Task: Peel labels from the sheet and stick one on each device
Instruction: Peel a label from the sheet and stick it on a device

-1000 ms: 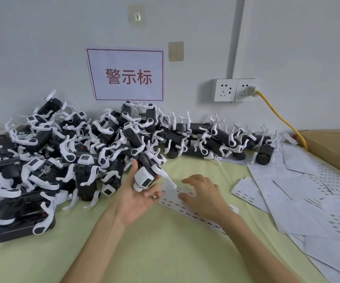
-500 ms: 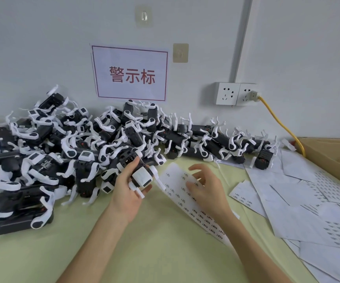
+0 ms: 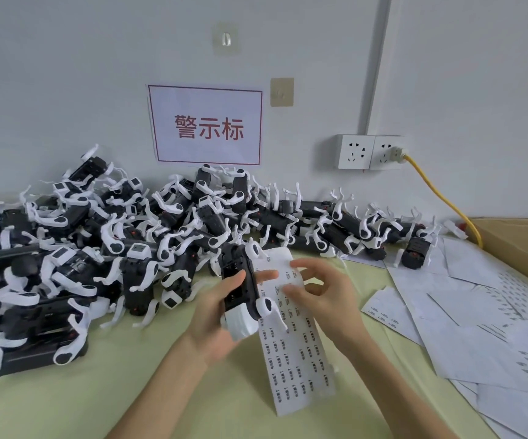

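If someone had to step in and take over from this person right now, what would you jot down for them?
Left hand: grips one black-and-white device, held upright over the table.
Right hand: fingers on the top of the label sheet, which is lifted and sits just right of the device; whether a label is already peeled is unclear.
Pile of devices lies along the wall to the left. Used sheets lie on the right.
Done: cannot tell how many are labelled.
Left: label the held device, then work through the pile.

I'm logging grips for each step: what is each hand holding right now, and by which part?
Left hand grips a device around its black body. Right hand pinches the label sheet near its top.
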### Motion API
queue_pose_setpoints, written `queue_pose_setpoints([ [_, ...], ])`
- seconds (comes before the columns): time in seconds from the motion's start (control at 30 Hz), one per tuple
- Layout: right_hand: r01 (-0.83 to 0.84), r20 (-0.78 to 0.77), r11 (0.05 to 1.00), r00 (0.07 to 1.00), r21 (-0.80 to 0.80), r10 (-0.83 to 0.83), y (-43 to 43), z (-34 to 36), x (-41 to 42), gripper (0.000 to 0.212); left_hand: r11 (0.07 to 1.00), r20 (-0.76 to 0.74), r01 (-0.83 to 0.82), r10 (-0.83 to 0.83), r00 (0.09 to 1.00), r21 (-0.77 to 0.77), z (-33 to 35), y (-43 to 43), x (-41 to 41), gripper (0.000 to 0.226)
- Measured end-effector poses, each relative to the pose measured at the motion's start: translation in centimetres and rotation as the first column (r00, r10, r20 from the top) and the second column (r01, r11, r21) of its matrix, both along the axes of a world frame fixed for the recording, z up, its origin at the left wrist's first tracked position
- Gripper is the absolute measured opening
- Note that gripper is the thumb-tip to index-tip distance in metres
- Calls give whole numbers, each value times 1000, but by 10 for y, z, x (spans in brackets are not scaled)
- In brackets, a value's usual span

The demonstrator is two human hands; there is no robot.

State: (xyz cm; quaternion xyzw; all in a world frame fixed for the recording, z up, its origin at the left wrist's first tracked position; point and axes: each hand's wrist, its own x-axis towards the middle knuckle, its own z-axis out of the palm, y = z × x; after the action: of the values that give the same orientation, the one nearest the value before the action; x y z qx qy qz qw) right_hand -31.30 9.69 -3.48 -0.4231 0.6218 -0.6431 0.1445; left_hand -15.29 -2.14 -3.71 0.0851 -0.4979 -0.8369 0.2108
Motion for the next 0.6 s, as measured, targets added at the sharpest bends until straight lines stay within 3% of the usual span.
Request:
queue_pose_setpoints([
  [0.1,43,-95,999,995,14,-41,0,2,2,30,998,59,-7,10,998,-63,2,2,-2,75],
  [0.4,169,-395,986,906,7,-152,0,-5,-1,26,999,53,-34,35,998,-9,4,7,-6,67],
  [0.5,143,-453,990,882,-3,-129,1,-2,-3,19,997,26,-73,73,997,13,8,9,-7,62],
  [0.6,105,-514,994,854,15,-82,3,-1,-6,16,991,19,-119,118,993,63,9,9,-6,74],
])
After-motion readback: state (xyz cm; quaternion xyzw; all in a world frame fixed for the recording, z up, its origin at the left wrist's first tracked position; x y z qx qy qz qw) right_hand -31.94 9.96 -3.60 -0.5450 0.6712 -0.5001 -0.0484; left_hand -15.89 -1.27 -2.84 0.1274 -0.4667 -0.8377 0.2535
